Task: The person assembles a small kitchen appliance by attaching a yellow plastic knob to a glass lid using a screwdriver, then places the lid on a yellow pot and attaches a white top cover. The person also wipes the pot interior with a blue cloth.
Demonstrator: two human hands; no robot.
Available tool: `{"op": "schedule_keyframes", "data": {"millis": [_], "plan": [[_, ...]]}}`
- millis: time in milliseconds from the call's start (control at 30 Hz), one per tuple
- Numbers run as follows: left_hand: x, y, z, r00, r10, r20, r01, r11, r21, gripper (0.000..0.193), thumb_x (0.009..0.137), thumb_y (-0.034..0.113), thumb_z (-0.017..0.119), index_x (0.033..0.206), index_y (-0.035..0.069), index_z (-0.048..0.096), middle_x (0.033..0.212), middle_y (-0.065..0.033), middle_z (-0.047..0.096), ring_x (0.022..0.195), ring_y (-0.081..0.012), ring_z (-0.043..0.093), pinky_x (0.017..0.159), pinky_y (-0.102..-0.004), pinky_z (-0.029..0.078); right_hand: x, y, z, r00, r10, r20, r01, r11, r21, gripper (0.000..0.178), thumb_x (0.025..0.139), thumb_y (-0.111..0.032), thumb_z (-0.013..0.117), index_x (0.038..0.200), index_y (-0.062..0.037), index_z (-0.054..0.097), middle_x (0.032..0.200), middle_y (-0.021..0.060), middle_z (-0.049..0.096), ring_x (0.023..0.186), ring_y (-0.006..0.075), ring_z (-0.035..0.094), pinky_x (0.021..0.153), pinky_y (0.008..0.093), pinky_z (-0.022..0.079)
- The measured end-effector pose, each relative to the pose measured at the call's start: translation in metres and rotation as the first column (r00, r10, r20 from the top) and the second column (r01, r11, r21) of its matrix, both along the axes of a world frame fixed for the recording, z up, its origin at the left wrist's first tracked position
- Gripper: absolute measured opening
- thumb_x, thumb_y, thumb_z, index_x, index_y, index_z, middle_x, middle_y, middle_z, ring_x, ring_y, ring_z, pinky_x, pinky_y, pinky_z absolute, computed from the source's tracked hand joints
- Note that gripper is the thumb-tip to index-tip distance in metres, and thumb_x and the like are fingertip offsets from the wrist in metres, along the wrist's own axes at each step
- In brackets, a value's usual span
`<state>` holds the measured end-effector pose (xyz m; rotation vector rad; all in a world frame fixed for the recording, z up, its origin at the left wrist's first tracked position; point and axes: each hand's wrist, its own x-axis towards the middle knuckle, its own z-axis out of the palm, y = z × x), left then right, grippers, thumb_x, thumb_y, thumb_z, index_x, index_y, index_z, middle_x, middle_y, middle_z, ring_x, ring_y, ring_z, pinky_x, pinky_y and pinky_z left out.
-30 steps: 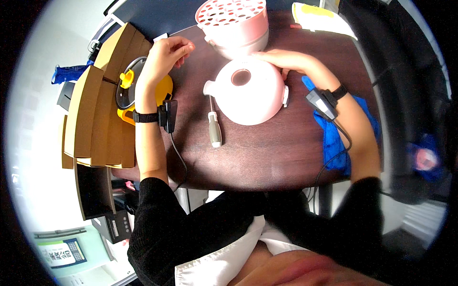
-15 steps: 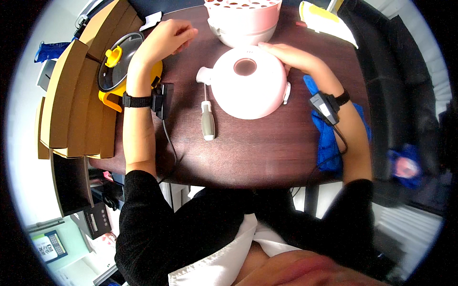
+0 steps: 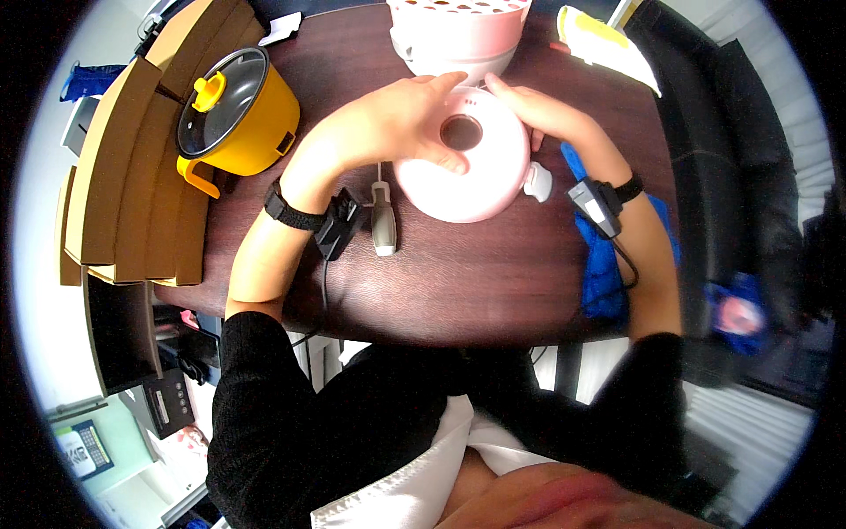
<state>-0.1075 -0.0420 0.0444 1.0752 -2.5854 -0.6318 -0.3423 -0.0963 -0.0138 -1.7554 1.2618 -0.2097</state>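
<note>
A pink, round, domed appliance part (image 3: 476, 189) lies on the dark wooden table, with a dark round hole in its top. My left hand (image 3: 401, 119) grips its left side, thumb on top beside the hole and fingers toward the far edge. Around the far right edge is my right hand (image 3: 533, 110), some of its fingers hidden down the side. A pale tab (image 3: 538, 182) sticks out at the part's right. Near my left wrist lies a screwdriver (image 3: 383, 220) with a grey and white handle, its shaft pointing away from me.
Behind stands a pink and white appliance (image 3: 458, 40) with a perforated top. At left are a yellow pot (image 3: 251, 132) with a glass lid and cardboard boxes (image 3: 132, 194). A blue cloth (image 3: 604, 273) lies under my right forearm; a yellow and white packet (image 3: 604, 44) lies at far right.
My left hand has come right from above the yellow pot onto the pink part. The part has turned: its right tab shows more, and the left one is out of sight.
</note>
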Motion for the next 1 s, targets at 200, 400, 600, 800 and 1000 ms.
{"op": "schedule_keyframes", "data": {"millis": [200, 400, 600, 800, 1000], "plan": [[-0.006, 0.008, 0.000, 0.999, 0.030, 0.016, -0.029, 0.999, -0.043, 0.084, 0.064, 0.027, 0.083, 0.131, -0.005, 0.045, 0.114, -0.0283, 0.058, 0.110, -0.0404, 0.056, 0.094, -0.0414, 0.045, 0.003, -0.001, 0.000, 0.998, -0.016, -0.054, 0.015, 1.000, -0.022, 0.085, 0.092, -0.070, 0.019, 0.127, -0.0010, 0.054, 0.078, 0.0113, 0.066, 0.060, 0.0178, 0.065, 0.041, 0.0254, 0.048], [-0.009, 0.010, 0.002, 1.000, -0.003, -0.021, 0.001, 0.996, -0.092, 0.080, 0.065, 0.029, 0.082, 0.130, -0.002, 0.048, 0.120, -0.0255, 0.056, 0.112, -0.0392, 0.054, 0.097, -0.0404, 0.043, -0.002, -0.009, 0.001, 0.996, -0.018, -0.082, 0.013, 0.998, -0.058, 0.088, 0.088, -0.074, 0.026, 0.109, 0.0017, 0.065, 0.086, 0.0208, 0.068, 0.073, 0.0327, 0.069, 0.052, 0.0409, 0.057], [-0.010, 0.009, -0.004, 1.000, -0.012, 0.018, 0.014, 0.996, -0.089, 0.080, 0.065, 0.033, 0.083, 0.129, 0.000, 0.050, 0.124, -0.0233, 0.053, 0.118, -0.0371, 0.049, 0.101, -0.0392, 0.041, -0.003, -0.007, 0.006, 0.969, -0.050, -0.240, -0.025, 0.955, -0.297, 0.081, 0.092, -0.067, 0.029, 0.075, 0.0006, 0.070, 0.063, 0.0135, 0.065, 0.055, 0.0255, 0.066, 0.060, 0.0366, 0.056], [-0.011, 0.010, -0.001, 0.999, 0.004, 0.053, -0.002, 0.999, -0.034, 0.091, 0.061, 0.035, 0.085, 0.134, 0.000, 0.045, 0.129, -0.0235, 0.050, 0.121, -0.0375, 0.048, 0.102, -0.0392, 0.041, -0.006, -0.010, -0.001, 0.971, -0.040, -0.234, -0.034, 0.952, -0.305, 0.079, 0.092, -0.066, 0.030, 0.076, 0.0002, 0.070, 0.063, 0.0133, 0.064, 0.054, 0.0254, 0.066, 0.063, 0.0375, 0.055], [-0.008, 0.020, -0.002, 0.994, -0.024, 0.111, 0.032, 0.997, -0.069, 0.116, 0.052, 0.034, 0.088, 0.145, 0.003, 0.028, 0.137, -0.0245, 0.042, 0.126, -0.0385, 0.045, 0.105, -0.0416, 0.038, -0.009, -0.011, 0.000, 0.973, -0.040, -0.227, -0.025, 0.961, -0.277, 0.077, 0.094, -0.063, 0.030, 0.078, 0.0001, 0.070, 0.064, 0.0141, 0.064, 0.054, 0.0259, 0.065, 0.060, 0.0373, 0.054]]}}
